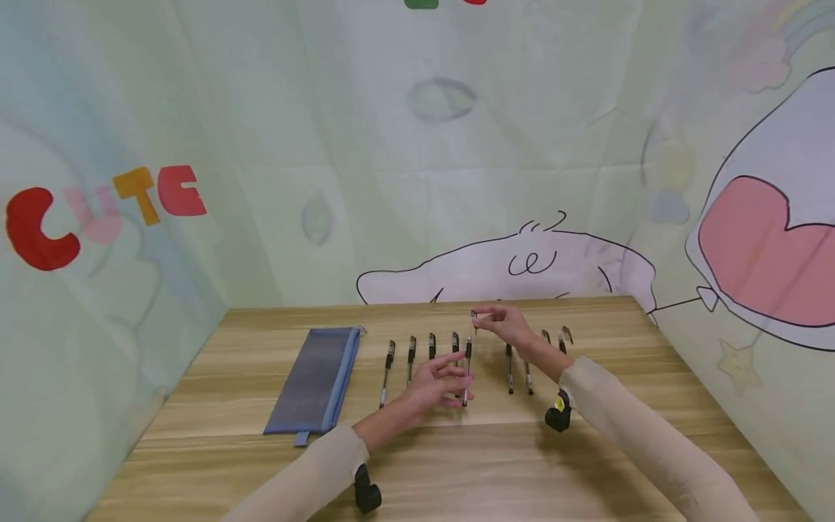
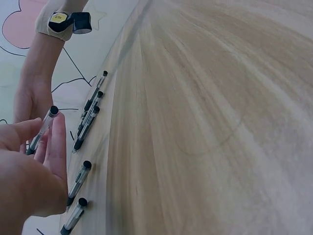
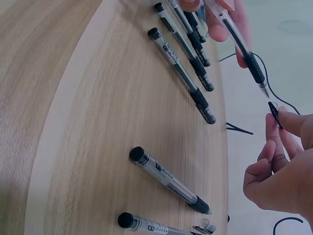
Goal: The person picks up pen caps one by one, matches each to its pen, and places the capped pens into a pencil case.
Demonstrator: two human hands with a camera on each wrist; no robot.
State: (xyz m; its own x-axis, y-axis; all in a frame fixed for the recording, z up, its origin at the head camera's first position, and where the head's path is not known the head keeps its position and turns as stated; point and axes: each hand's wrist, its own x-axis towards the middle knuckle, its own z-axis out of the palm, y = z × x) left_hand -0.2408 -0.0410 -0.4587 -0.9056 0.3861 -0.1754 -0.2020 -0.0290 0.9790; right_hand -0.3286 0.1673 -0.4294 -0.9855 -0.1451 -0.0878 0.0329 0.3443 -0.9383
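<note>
My left hand [image 1: 427,384] holds a clear-barrelled gel pen [image 3: 234,36] with a black grip, its bare tip pointing away from me. Just past that tip, my right hand [image 1: 507,325] pinches a black pen cap [image 3: 275,115] between thumb and fingertips. A small gap shows between tip and cap in the right wrist view. To the left lie several capped pens [image 1: 389,359] in a row, partly hidden by my left hand. On the right, an uncapped pen [image 3: 168,178] lies below my right forearm, with another pen [image 3: 146,226] beside it.
A blue-grey zippered pouch [image 1: 312,380] lies flat at the left of the wooden table [image 1: 443,471]. Loose caps [image 1: 567,335] lie near the back right, beyond my right wrist. A printed cloth backdrop [image 1: 365,167] rises behind the table and at both sides.
</note>
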